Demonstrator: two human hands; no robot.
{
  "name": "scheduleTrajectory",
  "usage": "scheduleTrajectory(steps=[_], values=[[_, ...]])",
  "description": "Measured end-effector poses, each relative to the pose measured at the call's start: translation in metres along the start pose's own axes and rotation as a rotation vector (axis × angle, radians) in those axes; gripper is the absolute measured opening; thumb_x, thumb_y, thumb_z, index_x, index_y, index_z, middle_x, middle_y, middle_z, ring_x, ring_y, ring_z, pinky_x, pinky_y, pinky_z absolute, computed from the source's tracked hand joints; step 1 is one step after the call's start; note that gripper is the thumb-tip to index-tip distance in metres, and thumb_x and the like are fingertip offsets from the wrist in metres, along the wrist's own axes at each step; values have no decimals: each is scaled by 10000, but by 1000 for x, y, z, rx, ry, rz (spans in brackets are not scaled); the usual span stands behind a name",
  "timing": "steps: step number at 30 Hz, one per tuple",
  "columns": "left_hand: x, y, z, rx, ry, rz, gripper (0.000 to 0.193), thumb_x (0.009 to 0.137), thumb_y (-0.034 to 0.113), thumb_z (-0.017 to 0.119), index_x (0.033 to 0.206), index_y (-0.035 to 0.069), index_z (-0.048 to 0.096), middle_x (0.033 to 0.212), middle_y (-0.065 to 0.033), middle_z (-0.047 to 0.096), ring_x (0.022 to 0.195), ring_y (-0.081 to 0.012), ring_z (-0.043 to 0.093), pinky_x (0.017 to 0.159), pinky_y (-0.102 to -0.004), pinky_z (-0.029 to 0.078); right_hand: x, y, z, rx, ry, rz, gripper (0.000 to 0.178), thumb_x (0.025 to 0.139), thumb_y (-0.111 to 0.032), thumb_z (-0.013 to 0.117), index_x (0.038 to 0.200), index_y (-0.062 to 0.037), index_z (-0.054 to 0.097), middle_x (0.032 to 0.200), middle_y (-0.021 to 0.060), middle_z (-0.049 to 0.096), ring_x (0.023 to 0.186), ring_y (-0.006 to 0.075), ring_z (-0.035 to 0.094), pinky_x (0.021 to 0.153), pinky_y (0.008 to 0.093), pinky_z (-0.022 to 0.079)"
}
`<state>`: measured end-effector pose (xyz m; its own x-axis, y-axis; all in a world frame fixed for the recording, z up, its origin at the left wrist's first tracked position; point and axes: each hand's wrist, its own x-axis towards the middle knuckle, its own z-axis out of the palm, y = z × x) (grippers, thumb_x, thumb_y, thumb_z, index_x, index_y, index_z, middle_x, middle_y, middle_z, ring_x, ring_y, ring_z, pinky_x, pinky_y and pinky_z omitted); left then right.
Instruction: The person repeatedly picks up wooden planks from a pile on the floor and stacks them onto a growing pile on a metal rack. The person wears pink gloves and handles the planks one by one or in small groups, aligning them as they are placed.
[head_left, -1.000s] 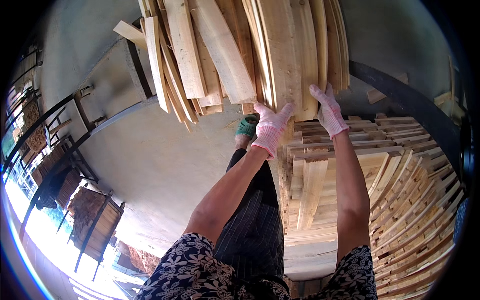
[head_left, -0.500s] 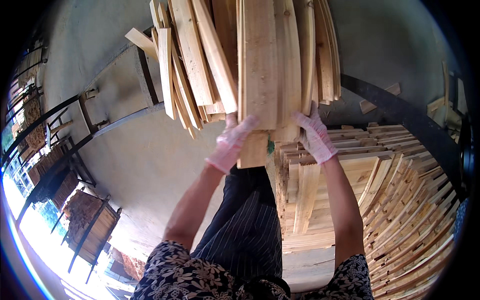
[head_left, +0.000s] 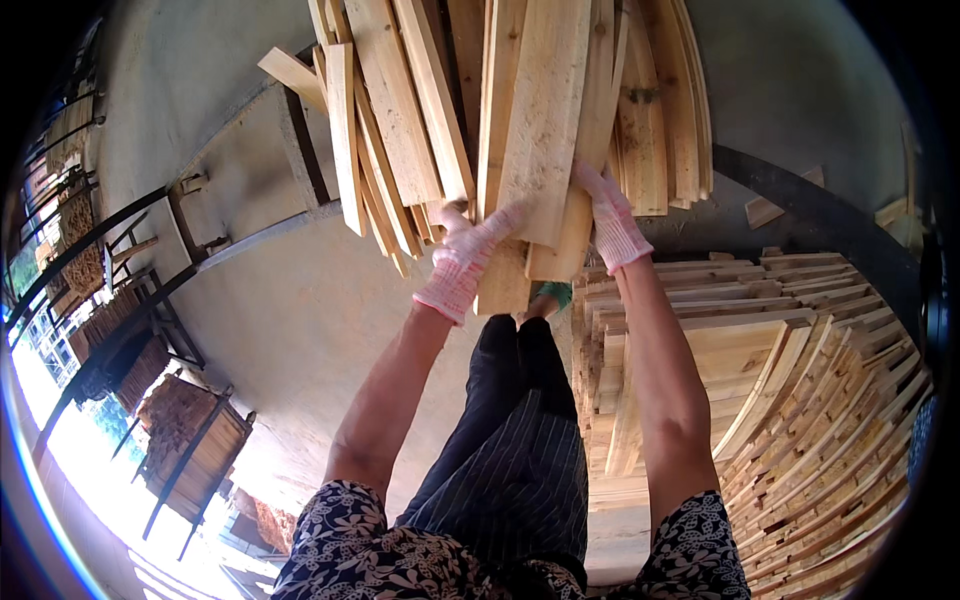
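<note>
Between my hands are several overlapping pale wooden boards point(head_left: 545, 130), their near ends staggered and slightly fanned. On the left side my left hand point(head_left: 468, 255), in a pink and white knit glove, grips the edge, its thumb lying over the top. My right hand point(head_left: 612, 220), gloved alike, is closed around the opposite edge; its fingertips are partly hidden by the wood. A shorter board end point(head_left: 502, 290) sticks out toward me beneath the others. More loose boards point(head_left: 395, 110) lie slanted to the left of the held ones, and others point(head_left: 660, 120) lie to the right.
A large stack of cut boards point(head_left: 720, 350) stands close on my right, with rows of board ends point(head_left: 830, 440) curving along it. Dark metal rails point(head_left: 260, 235) run at the left. Bundled timber point(head_left: 190, 430) sits farther left. A wood offcut point(head_left: 765, 212) lies at the right.
The held boards have shifted away from me and tilted, their upper ends leaning right. My right hand has moved farther away along the edge; both hands stay on the wood.
</note>
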<state>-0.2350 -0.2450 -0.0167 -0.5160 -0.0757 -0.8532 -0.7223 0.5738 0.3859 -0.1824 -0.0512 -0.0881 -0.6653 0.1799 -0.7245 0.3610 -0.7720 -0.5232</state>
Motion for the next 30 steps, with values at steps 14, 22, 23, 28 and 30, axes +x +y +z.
scheduleTrajectory(steps=[14,22,23,28,30], values=[[-233,-26,-125,352,-503,-171,1050,825,510,769,1533,-56,240,1336,-265,564,1287,-300,542,1107,-392,418,-249,40,35,467,15,326,687,957,-413,654,1447,31,469,1365,136,599,1254,235,586,1068,364,484],[-177,-19,-71,421,-299,98,1054,767,440,863,1490,-43,269,1285,-264,608,1152,-329,648,963,-404,541,-243,74,33,410,16,101,682,947,-323,683,1516,-77,399,1357,81,595,1223,192,593,1035,352,506],[-189,-24,-70,407,-297,117,1053,765,428,868,1487,-46,266,1279,-259,607,1149,-326,647,969,-403,539,-254,74,31,396,21,81,692,941,-317,690,1520,-80,394,1359,81,594,1224,192,593,1036,352,505],[-267,-69,-90,311,-426,216,1044,765,351,882,1481,-61,243,1291,-234,569,1162,-307,623,995,-409,531,-361,81,41,357,164,-22,762,904,-255,706,1556,-94,348,1367,90,589,1199,184,589,1004,341,508],[-296,-72,-87,280,-551,254,1028,774,305,869,1485,-68,227,1321,-232,535,1194,-302,596,1005,-409,524,-405,84,47,375,283,-21,751,888,-256,713,1535,-78,378,1319,92,613,1173,165,586,967,326,516]])
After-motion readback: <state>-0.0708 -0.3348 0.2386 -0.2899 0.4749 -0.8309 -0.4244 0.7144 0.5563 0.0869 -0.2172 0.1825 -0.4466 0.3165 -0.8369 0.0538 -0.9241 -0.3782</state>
